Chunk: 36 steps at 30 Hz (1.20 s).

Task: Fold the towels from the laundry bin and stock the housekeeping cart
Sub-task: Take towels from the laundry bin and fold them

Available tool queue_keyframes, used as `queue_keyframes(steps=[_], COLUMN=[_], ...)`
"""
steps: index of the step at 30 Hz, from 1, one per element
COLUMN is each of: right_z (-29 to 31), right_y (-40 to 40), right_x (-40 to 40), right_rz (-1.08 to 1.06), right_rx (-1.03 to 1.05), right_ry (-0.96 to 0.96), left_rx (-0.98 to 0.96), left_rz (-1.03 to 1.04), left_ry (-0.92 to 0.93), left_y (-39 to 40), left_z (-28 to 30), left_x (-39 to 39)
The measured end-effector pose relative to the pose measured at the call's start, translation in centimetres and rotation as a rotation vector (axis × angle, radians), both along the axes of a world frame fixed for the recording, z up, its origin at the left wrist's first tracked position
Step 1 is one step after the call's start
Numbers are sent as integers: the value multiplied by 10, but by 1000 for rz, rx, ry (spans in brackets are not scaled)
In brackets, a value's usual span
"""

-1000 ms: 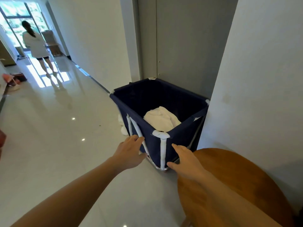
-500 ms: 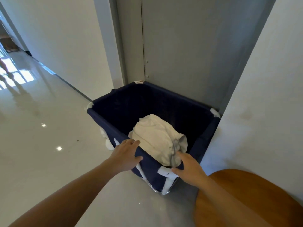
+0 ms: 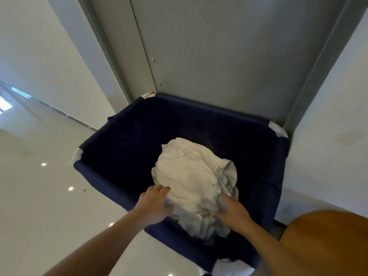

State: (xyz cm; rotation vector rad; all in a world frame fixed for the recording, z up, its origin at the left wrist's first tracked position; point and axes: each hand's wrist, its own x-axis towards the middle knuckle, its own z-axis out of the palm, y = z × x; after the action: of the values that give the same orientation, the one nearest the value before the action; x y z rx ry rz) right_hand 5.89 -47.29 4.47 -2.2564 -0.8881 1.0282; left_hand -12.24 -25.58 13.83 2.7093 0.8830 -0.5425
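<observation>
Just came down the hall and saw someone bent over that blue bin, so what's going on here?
A person is reaching into the navy laundry bin with both bare hands. The left hand and the right hand grip the near edge of a crumpled white towel pile inside it. The pile lies in the bin, nothing folded yet. The bin stands on a glossy floor against a grey door, and a round wooden table sits at the right.

no readable text, labels, brands, numbers or signs anywhere in view
</observation>
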Motion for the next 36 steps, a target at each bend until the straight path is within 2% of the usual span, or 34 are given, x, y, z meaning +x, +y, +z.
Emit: queue_keyframes(steps=[3, 11, 14, 21, 26, 31, 36], right_z=[-5, -68, -105, -218, -280, -293, -253], right_y=[20, 68, 89, 114, 119, 122, 137], right_x=[3, 3, -4, -18, -32, -42, -37], right_rz=[-70, -227, -282, -454, -581, -682, -671], right_rx=[-11, -126, -176, -422, -555, -583, -465], right_ry=[94, 311, 328, 513, 616, 629, 505], left_rx=[-34, -208, -285, -465, -597, -645, -659], left_rz=[-26, -23, -43, -109, -204, -259, -285], left_ry=[73, 214, 265, 340, 475, 467, 481], left_y=[27, 74, 91, 127, 138, 144, 149], left_z=[-19, -89, -126, -226, -268, -276, -263], left_x=[22, 68, 76, 77, 72, 86, 95])
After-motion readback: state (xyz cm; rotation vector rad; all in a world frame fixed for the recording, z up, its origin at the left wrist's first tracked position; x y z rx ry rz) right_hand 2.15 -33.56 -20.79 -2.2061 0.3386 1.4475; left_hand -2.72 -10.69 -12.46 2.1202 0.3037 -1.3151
